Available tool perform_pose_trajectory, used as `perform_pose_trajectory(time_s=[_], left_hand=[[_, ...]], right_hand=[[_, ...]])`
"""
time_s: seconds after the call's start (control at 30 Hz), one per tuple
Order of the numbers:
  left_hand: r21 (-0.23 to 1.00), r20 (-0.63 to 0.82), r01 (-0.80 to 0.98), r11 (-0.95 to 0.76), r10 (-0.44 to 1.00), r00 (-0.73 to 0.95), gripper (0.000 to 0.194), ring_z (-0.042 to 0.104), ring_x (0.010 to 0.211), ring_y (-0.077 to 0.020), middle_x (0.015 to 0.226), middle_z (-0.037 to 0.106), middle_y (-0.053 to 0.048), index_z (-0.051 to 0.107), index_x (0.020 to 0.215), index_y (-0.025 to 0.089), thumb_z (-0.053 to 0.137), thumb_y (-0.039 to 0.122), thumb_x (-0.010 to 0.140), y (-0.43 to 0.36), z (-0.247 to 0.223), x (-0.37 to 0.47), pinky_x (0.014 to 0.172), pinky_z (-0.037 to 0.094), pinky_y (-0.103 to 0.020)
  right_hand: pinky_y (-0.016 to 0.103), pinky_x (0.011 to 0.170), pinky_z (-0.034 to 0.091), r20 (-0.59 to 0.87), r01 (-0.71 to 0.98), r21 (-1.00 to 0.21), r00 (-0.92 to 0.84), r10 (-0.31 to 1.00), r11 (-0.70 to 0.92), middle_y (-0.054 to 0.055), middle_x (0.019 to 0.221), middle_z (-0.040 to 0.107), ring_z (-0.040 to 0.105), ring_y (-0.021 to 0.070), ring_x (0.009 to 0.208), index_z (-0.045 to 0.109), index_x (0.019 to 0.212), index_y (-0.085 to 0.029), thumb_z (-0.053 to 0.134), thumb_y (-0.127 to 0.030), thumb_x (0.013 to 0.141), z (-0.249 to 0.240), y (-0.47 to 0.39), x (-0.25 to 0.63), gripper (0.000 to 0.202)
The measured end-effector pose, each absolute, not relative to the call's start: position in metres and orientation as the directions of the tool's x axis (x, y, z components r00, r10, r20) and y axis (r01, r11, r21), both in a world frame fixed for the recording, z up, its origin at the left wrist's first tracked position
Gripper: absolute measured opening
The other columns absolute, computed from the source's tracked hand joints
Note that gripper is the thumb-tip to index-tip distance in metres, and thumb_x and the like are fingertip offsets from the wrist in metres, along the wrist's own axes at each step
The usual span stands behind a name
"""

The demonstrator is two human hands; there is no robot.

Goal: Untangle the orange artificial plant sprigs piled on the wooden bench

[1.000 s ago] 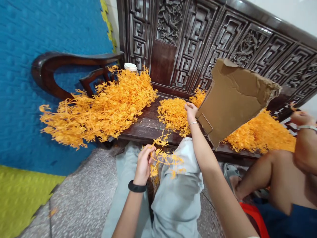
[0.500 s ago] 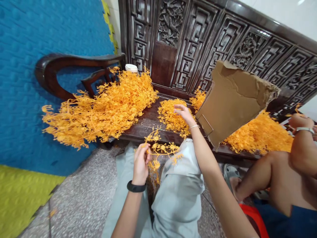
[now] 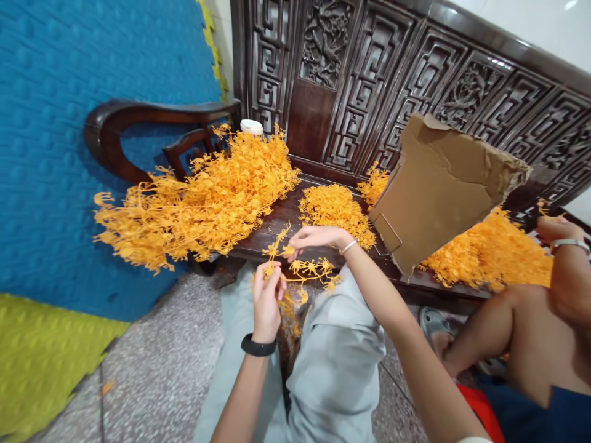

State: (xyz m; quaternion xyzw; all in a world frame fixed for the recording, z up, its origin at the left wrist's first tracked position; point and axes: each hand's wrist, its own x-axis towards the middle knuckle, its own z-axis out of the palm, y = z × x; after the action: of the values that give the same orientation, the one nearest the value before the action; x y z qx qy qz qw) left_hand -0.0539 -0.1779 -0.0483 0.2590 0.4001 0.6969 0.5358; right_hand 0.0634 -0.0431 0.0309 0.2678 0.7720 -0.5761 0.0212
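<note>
An orange, branching plastic sprig [image 3: 310, 268] with small flower-like clusters hangs over my knees. My left hand [image 3: 266, 304], with a black band at the wrist, is closed round its stem. At the sprig's upper part, the fingertips of my right hand [image 3: 318, 237] pinch one of the clusters; the exact contact is partly hidden. Just beyond my right hand a small heap of loose orange pieces [image 3: 335, 209] lies on the dark wooden bench [image 3: 277, 224]. Left of it spreads a big pile of whole orange sprigs [image 3: 198, 206].
A brown cardboard piece [image 3: 441, 184] stands tilted on the bench, with another orange pile [image 3: 498, 252] behind it. A co-worker's hand [image 3: 551, 227] is at the far right. A white container [image 3: 252, 127] stands by the curved armrest [image 3: 120, 117].
My right hand has moved from above the small heap down and left to the sprig, and its fingers have closed there. My left hand keeps holding the stem.
</note>
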Motion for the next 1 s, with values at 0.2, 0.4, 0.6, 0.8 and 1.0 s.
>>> perform_pose_trajectory(time_s=[0.2,0.4,0.6,0.8,1.0], left_hand=[[0.825,-0.092,-0.558,-0.089,0.953,-0.289,0.017,0.034,0.038,-0.0034,0.048,0.047,0.007,0.052,0.083,0.019,0.06,0.03,0.073,-0.178,-0.048,-0.054,0.036,0.021,-0.014],[0.799,-0.147,-0.596,-0.072,0.94,-0.309,0.02,0.035,0.04,-0.003,0.05,0.044,0.006,0.058,0.082,0.015,0.065,0.028,0.068,-0.176,-0.05,-0.056,0.035,0.021,-0.014],[0.772,-0.15,-0.629,-0.092,0.935,-0.321,0.018,0.033,0.04,-0.0023,0.051,0.044,0.006,0.058,0.081,0.015,0.064,0.027,0.069,-0.176,-0.05,-0.052,0.035,0.021,-0.014],[0.795,-0.152,-0.606,0.017,0.973,-0.171,0.02,0.033,0.041,-0.0024,0.051,0.044,0.006,0.056,0.074,0.015,0.067,0.03,0.066,-0.176,-0.047,-0.053,0.038,0.021,-0.015],[0.815,-0.111,-0.579,0.002,0.982,-0.153,0.018,0.029,0.041,-0.0031,0.047,0.038,0.007,0.056,0.073,0.015,0.065,0.03,0.069,-0.172,-0.042,-0.059,0.04,0.019,-0.017]], right_hand=[[0.023,0.071,0.048,-0.213,0.308,-0.933,-0.889,0.406,0.184,0.002,0.068,0.065,0.061,0.0088,0.066,0.065,0.076,-0.011,0.063,-0.036,0.072,0.033,-0.053,0.044,0.026],[0.024,0.071,0.048,-0.113,0.241,-0.951,-0.856,0.504,0.196,0.002,0.073,0.066,0.06,0.0088,0.066,0.064,0.078,-0.011,0.068,-0.026,0.066,0.035,-0.047,0.049,0.02],[0.024,0.073,0.047,-0.089,0.236,-0.945,-0.851,0.518,0.226,0.003,0.08,0.066,0.061,0.0103,0.075,0.063,0.081,-0.011,0.07,-0.02,0.064,0.034,-0.045,0.055,0.021],[0.022,0.061,0.045,0.04,0.219,-0.935,-0.719,0.694,0.28,-0.001,0.06,0.06,0.057,0.0084,0.058,0.056,0.066,-0.012,0.065,-0.02,0.067,0.029,-0.04,0.053,0.012],[0.02,0.055,0.042,0.13,0.168,-0.934,-0.662,0.738,0.315,-0.002,0.056,0.057,0.054,0.0076,0.054,0.055,0.064,-0.013,0.064,-0.021,0.067,0.027,-0.035,0.05,0.013]])
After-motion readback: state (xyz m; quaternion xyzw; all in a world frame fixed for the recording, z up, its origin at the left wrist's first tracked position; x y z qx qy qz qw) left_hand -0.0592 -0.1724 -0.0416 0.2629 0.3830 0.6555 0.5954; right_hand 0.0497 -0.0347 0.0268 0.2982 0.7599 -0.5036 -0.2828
